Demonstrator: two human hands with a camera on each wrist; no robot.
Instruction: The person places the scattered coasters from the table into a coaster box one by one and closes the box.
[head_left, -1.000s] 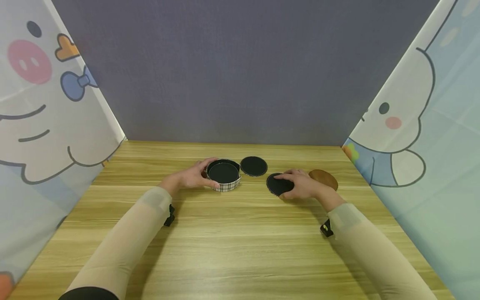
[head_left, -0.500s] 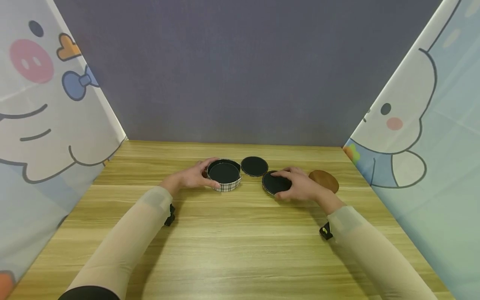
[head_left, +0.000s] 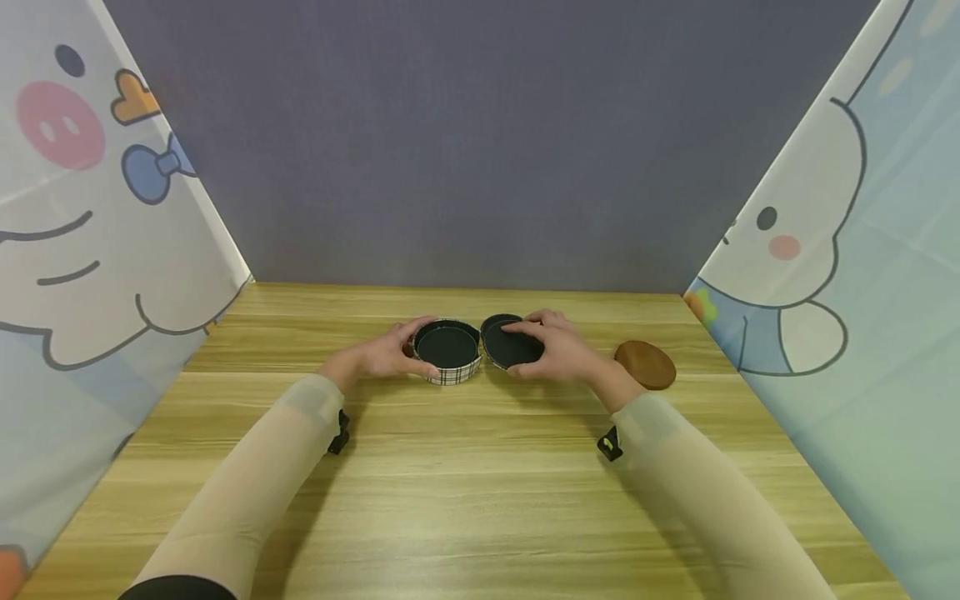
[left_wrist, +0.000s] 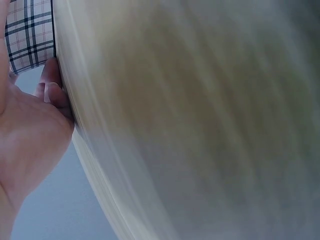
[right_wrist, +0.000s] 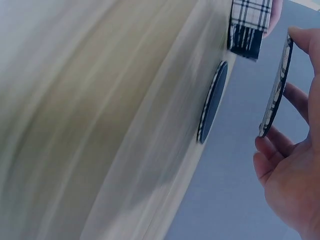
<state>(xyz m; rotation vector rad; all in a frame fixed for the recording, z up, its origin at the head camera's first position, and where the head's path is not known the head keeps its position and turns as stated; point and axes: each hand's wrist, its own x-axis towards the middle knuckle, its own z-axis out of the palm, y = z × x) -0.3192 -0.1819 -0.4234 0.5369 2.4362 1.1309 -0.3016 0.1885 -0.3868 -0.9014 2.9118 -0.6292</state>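
Observation:
My left hand (head_left: pixel 386 352) grips the side of a round plaid coaster holder (head_left: pixel 454 376), whose black inside faces up with a black disc in it. A notch in its wall faces right. My right hand (head_left: pixel 561 350) pinches a black round coaster (head_left: pixel 512 348) by its edges, just right of the holder. In the right wrist view this held coaster (right_wrist: pixel 276 87) is raised off the tabletop, its patterned rim showing. Another black coaster (right_wrist: pixel 212 102) lies on the table below, largely hidden by the held one in the head view.
A brown, smooth oval piece (head_left: pixel 646 364) lies on the wooden table (head_left: pixel 450 483) to the right of my right hand. A grey panel (head_left: pixel 465 150) rises behind the table, and cartoon-printed cloths (head_left: pixel 900 300) hang at both sides.
My right hand has lifted the coaster and carried it left, over the other coaster and up close to the holder. My left hand and the holder have stayed in place.

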